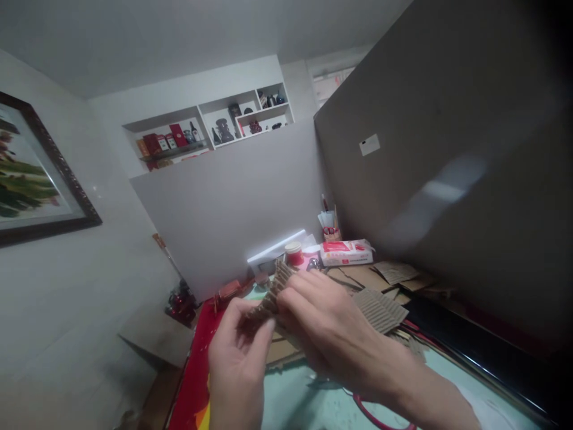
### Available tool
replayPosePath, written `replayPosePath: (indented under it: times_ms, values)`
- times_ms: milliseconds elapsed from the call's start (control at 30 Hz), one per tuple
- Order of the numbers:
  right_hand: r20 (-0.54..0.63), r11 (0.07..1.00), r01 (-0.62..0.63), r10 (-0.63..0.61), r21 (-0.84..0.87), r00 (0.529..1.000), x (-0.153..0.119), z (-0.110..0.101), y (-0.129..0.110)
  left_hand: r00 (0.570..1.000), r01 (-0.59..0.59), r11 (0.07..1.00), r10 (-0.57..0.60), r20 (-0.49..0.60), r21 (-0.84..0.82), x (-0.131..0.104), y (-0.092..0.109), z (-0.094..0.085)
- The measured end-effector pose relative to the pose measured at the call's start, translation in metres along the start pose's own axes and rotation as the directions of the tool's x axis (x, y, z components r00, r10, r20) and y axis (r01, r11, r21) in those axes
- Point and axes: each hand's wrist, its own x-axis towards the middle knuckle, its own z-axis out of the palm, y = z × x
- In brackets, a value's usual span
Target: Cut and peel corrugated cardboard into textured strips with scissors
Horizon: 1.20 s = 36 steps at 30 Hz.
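Note:
A small piece of corrugated cardboard point(271, 298) is held up between my two hands over the table. My left hand point(242, 352) pinches its lower left end between thumb and fingers. From the right, my right hand point(317, 316) closes on its other side, with the fingertips partly hidden. Below my right wrist, red-handled scissors point(380, 420) lie on the pale green table surface point(290, 397), their blades partly covered by the hand. Just beyond my right hand lies a loose sheet of corrugated cardboard point(380, 310).
At the back stand a red paper cup point(293, 254), a tissue pack point(347, 252) and a pen holder point(332, 233). Cardboard scraps point(396, 272) lie at the right, beside a long black object point(474, 352). A red cloth point(197, 358) covers the left edge.

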Motion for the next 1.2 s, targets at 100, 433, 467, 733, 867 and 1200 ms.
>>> replayPosePath:
  times_ms: [100,433,467,733,867,1200]
  values:
    - [-0.008,1.0,0.023,-0.023,-0.004,1.0,0.0,0.0,-0.003,1.0,0.006,1.0,-0.006,0.029,-0.015,0.002,0.0,-0.004]
    - [-0.118,0.997,0.022,-0.013,0.071,0.993,0.001,-0.007,-0.005,0.979,0.203,0.933,-0.202,0.036,-0.298,0.004,0.015,-0.008]
    - [-0.131,0.997,0.024,-0.014,0.077,0.991,0.001,-0.006,-0.005,0.978,0.207,0.93,-0.207,0.033,-0.304,0.004,0.016,-0.008]
    - [-0.25,0.984,-0.011,0.057,0.179,0.967,0.002,-0.013,-0.001,0.966,0.258,0.921,-0.24,0.095,-0.293,0.01,0.012,-0.022]
    - [-0.108,0.874,-0.333,0.392,0.354,0.914,0.004,-0.021,0.005,0.955,0.298,0.888,-0.283,0.095,-0.35,0.009,0.009,-0.02]
    - [0.4,0.563,-0.506,0.311,0.653,0.862,-0.01,0.013,-0.017,0.907,-0.147,0.918,-0.024,-0.421,-0.368,0.015,-0.003,-0.003]
